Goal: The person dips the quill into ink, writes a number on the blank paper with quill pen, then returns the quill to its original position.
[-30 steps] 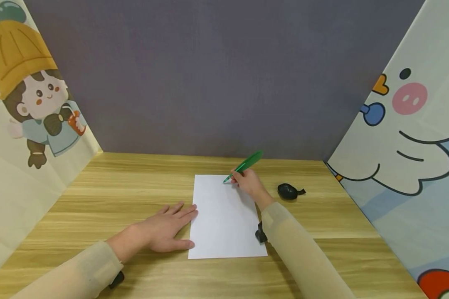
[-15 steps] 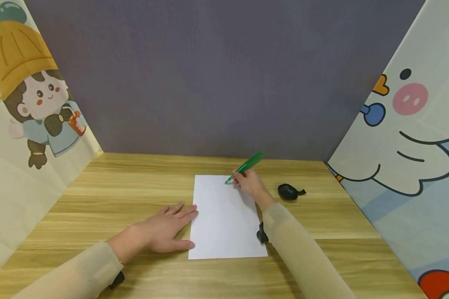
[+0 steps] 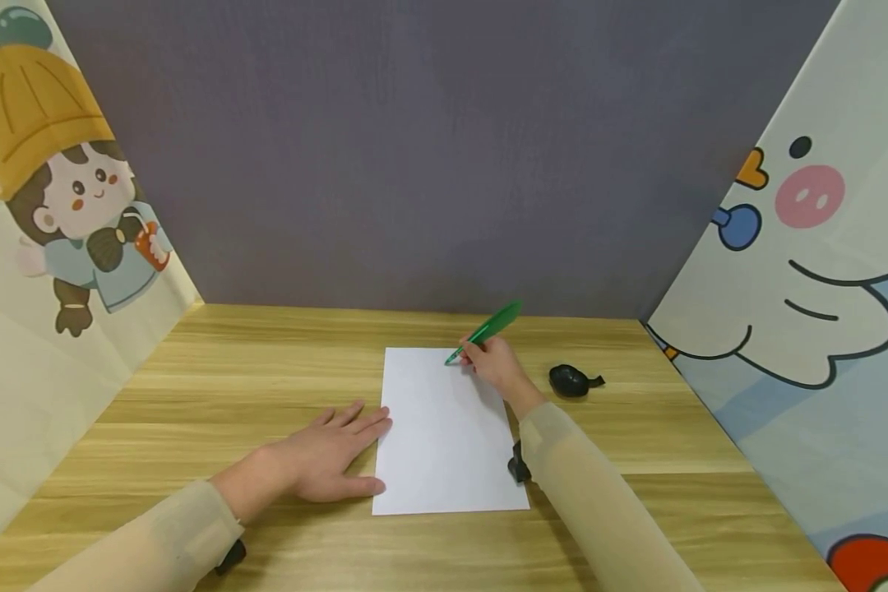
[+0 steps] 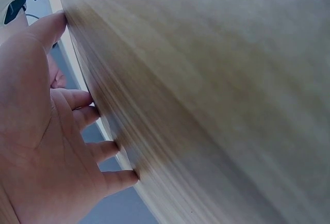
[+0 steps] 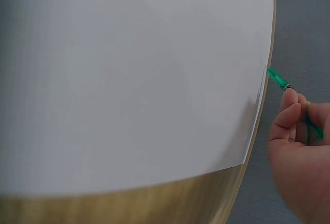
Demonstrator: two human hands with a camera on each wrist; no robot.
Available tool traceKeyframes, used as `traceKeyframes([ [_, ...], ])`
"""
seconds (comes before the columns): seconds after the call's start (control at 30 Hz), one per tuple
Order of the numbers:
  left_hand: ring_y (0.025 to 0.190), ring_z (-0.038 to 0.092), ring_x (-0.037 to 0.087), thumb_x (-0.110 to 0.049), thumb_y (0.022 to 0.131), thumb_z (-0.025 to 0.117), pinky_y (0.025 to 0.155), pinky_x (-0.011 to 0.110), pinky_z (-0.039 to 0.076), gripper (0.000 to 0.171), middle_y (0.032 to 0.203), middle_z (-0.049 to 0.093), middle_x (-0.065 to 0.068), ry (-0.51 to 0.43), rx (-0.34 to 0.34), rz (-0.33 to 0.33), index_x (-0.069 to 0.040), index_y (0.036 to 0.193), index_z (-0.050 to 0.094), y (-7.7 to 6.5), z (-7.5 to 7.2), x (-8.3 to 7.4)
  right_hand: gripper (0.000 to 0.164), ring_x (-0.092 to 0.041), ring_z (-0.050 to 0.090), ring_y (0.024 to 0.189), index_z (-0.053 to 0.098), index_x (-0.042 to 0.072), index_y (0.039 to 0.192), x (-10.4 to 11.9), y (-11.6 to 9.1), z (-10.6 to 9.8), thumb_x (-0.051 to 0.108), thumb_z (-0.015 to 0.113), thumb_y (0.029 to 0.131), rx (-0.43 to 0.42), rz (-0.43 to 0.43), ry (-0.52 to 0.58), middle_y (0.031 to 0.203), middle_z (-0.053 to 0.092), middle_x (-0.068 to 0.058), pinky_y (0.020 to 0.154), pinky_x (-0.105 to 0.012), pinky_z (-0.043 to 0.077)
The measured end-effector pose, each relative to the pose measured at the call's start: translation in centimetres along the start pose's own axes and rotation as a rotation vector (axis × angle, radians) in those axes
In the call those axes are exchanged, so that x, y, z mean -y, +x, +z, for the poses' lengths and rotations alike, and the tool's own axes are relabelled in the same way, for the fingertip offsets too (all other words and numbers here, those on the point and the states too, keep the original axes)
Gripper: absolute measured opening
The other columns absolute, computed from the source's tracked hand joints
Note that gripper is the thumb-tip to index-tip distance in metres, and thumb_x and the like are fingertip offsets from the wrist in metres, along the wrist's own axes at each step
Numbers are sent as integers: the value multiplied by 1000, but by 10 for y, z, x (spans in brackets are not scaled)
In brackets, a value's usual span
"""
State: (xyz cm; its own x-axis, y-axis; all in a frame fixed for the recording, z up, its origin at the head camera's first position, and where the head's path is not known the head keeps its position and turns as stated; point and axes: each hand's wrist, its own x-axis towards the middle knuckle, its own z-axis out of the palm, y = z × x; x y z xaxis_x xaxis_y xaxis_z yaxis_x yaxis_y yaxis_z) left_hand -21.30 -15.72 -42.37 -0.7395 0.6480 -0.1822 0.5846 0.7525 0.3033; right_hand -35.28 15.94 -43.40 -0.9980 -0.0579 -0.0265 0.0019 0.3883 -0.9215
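Note:
A white sheet of paper (image 3: 444,444) lies on the wooden table in the head view. My right hand (image 3: 497,366) pinches a green pen (image 3: 492,323) with a broad feather-like top, its tip at the paper near the far edge. The right wrist view shows the pen's green tip (image 5: 276,77) at the sheet, fingers curled round the barrel. My left hand (image 3: 333,456) lies with spread, straight fingers, thumb and fingertips on the paper's left edge. In the left wrist view the left hand's palm (image 4: 36,131) shows, fingertips down on the surface. I cannot make out any marks on the sheet.
A small black rounded object (image 3: 570,380) with a short tail lies on the table (image 3: 252,362), right of the paper. A dark grey panel (image 3: 414,164) rises behind the table. Side walls with cartoon prints stand left and right.
The pen tip and my right hand have shifted very slightly right and nearer during the first half second, then held almost still. My left hand stays in place.

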Motion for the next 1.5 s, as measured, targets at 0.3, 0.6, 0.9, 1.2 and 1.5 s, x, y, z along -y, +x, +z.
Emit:
traceKeyframes([
  [0.3, 170, 16, 46, -71, 105, 58, 132, 75, 21, 96, 185, 23, 4, -8, 3, -6, -13, 175, 28, 0, 0, -1, 35, -21, 70, 98, 70, -3, 138, 2, -2, 0, 21, 57, 116, 0, 2, -6, 113, 77, -16, 74, -24, 51],
  [0.6, 170, 15, 46, -71, 105, 58, 132, 76, 21, 96, 185, 23, 4, -13, 6, -6, -13, 175, 28, 0, -1, -1, 34, -22, 71, 99, 70, -2, 137, 2, -2, 0, 21, 56, 116, 0, -1, -15, 113, 77, -16, 74, -24, 52],
  [0.9, 170, 15, 46, -72, 105, 56, 131, 76, 22, 97, 185, 22, 4, -10, 8, -2, -13, 175, 28, -1, -1, 0, 34, -22, 72, 99, 70, -2, 137, 2, -2, 1, 20, 57, 116, 2, -9, -14, 113, 77, -16, 78, -26, 54],
  [1.2, 170, 16, 47, -73, 105, 56, 131, 76, 22, 97, 185, 23, 5, -8, 3, 3, -13, 175, 28, 0, 0, 0, 32, -21, 73, 100, 70, -1, 138, 2, -2, 3, 19, 56, 116, 4, -7, -29, 115, 78, -16, 80, -26, 57],
  [1.5, 170, 16, 47, -72, 105, 56, 130, 77, 22, 97, 185, 23, 6, -8, 2, 8, -12, 175, 29, -1, 0, 0, 32, -22, 74, 100, 70, -2, 137, 4, -4, 4, 17, 56, 116, 10, -13, -39, 116, 78, -18, 78, -26, 56],
])
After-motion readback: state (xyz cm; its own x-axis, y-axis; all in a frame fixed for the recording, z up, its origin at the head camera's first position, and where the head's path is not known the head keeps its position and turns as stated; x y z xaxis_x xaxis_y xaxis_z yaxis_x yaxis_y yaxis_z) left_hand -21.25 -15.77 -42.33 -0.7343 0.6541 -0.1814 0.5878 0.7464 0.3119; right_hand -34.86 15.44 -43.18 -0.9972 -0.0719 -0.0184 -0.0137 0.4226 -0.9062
